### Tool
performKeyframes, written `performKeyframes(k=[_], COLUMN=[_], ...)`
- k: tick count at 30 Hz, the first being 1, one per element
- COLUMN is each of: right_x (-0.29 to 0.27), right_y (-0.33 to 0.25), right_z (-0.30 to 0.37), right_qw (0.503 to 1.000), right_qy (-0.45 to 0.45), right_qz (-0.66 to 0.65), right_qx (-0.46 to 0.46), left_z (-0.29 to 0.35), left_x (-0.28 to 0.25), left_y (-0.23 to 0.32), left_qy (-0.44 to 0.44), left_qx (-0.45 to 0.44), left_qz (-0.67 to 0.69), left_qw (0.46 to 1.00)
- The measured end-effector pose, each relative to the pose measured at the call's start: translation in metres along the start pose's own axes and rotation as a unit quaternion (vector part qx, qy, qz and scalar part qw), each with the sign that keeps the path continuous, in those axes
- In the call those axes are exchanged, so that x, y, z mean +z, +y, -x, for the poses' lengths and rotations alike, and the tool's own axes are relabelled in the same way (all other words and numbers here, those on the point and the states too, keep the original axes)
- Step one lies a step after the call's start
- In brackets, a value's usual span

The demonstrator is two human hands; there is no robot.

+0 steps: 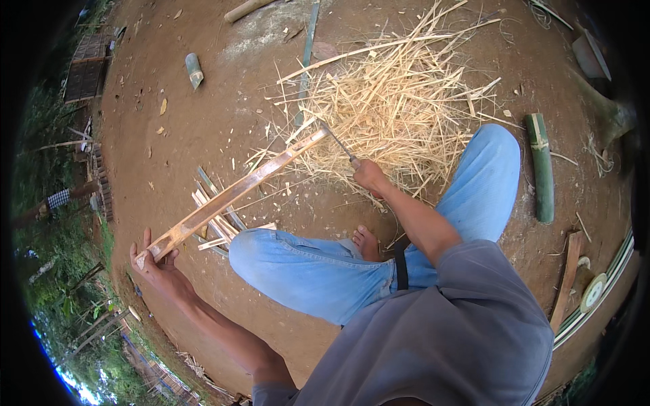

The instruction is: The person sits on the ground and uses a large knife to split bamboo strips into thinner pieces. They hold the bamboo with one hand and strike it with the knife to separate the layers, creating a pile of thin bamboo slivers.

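A: We have the long bamboo slat (233, 193) held by its near end in our left hand (154, 262), fingers curled under it and the thumb side pressing on top, one finger sticking up free. The slat slants away from us over the dirt, its far end up by the heap of pale shavings (393, 108).

B: And our right hand (369, 174) is closed in a fist round the handle of the knife (337, 141), with the blade meeting the far end of the slat. We cannot tell how deep the edge sits; it is too small to see.

A: Our worry is the blade jumping. If it slips off the end, the thin tip could swing toward our bent leg in blue jeans (305, 271) or the bare foot (366, 242) tucked just below the right wrist.

B: We also hold the slat only at one end. If it twists in the left hand, the split may run off to one side and spoil the strip.

A: The cut strips (215, 227) lying under the slat could snag it too.
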State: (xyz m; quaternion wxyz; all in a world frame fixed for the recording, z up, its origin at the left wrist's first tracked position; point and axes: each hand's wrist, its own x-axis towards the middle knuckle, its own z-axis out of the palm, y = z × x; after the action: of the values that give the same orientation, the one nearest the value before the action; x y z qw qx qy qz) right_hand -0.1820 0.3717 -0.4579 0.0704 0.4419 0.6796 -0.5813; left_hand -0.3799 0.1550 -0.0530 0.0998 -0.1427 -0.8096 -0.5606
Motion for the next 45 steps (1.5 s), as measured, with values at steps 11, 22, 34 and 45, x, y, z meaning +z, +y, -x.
performKeyframes(k=[11, 22, 34, 45], right_x=[0.024, -0.023, -0.083, 0.266], right_y=[-0.077, -0.049, 0.048, -0.228], right_z=[0.157, 0.194, 0.062, 0.329], right_qw=[0.943, 0.985, 0.982, 0.977], right_qy=[-0.078, -0.075, -0.057, 0.057], right_qz=[-0.011, -0.022, -0.015, 0.021], right_qx=[-0.324, -0.151, -0.179, -0.203], left_z=[0.045, 0.08, 0.129, -0.149], left_x=[-0.007, -0.014, 0.082, -0.377], left_y=[-0.004, 0.052, 0.026, 0.079], left_qy=[0.018, 0.007, 0.089, 0.019], left_qx=[0.05, 0.081, 0.061, -0.026], left_qz=[-0.095, -0.081, -0.093, 0.035], left_qw=[0.994, 0.993, 0.99, 0.999])
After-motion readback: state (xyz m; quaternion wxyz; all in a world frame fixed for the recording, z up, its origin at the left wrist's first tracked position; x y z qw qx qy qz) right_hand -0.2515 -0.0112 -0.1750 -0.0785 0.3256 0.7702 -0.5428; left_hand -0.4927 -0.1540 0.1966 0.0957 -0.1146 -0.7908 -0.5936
